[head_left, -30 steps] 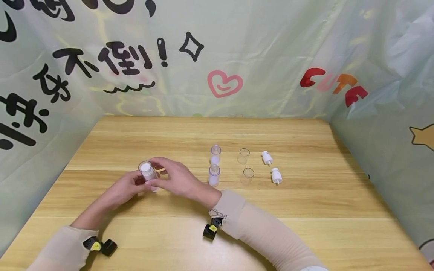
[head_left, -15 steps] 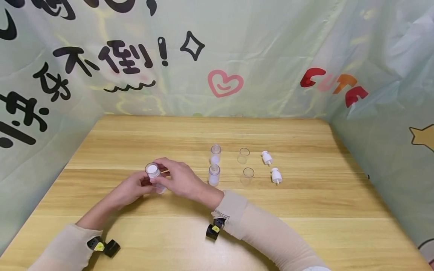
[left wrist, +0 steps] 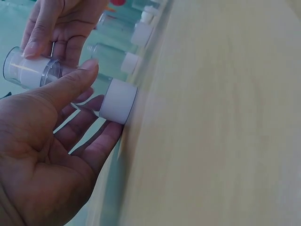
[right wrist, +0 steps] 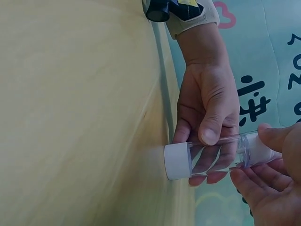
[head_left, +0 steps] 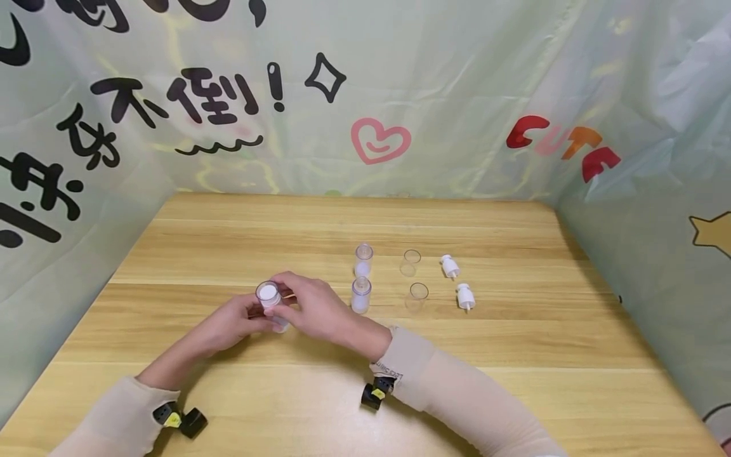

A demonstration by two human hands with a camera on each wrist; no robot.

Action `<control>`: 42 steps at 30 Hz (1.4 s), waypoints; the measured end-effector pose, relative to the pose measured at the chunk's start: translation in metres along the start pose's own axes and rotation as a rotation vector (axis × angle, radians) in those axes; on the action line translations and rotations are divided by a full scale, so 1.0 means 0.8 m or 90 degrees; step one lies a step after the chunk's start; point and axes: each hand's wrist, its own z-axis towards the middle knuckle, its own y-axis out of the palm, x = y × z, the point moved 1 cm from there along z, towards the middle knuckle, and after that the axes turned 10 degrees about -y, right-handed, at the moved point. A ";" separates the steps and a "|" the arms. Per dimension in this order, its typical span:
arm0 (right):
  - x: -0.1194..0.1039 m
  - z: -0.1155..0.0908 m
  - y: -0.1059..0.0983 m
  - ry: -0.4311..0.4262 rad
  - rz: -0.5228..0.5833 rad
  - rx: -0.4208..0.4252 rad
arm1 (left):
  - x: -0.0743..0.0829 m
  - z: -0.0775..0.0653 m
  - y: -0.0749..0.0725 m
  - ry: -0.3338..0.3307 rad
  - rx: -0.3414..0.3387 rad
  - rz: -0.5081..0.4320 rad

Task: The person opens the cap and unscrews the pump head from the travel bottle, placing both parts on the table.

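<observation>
Both hands are on one clear bottle with a white base (right wrist: pixel 178 161) and a white top inside a clear cap (head_left: pixel 268 292). My left hand (head_left: pixel 234 324) grips the transparent body, thumb on one side and fingers on the other. At the upper end, my right hand (head_left: pixel 316 311) pinches the capped top between thumb and fingers. The left wrist view shows the bottle's white base (left wrist: pixel 118 101) close to the tabletop. To the right stand two similar bottles, a far one (head_left: pixel 363 260) and a near one (head_left: pixel 361 296).
Right of those bottles are two clear caps, a far cap (head_left: pixel 410 263) and a near cap (head_left: pixel 417 297). Beyond them lie two white pump heads, one farther (head_left: pixel 449 266) and one nearer (head_left: pixel 465 296). Printed sheeting (head_left: pixel 457 95) encloses the wooden table (head_left: pixel 297 406) at back and sides.
Both hands, still holding the bottle, have shifted rightward and slightly toward the person. The standing bottles, loose caps and pump heads stay in place.
</observation>
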 end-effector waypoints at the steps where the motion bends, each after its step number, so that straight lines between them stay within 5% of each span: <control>1: 0.000 -0.002 -0.001 -0.001 -0.002 -0.001 | 0.000 0.001 0.002 0.002 -0.002 0.001; 18: -0.004 -0.030 -0.015 -0.009 -0.048 -0.009 | 0.013 0.006 0.023 0.012 -0.032 0.010; 42: -0.002 -0.069 -0.041 -0.026 -0.020 -0.035 | 0.034 0.017 0.057 0.034 -0.064 0.024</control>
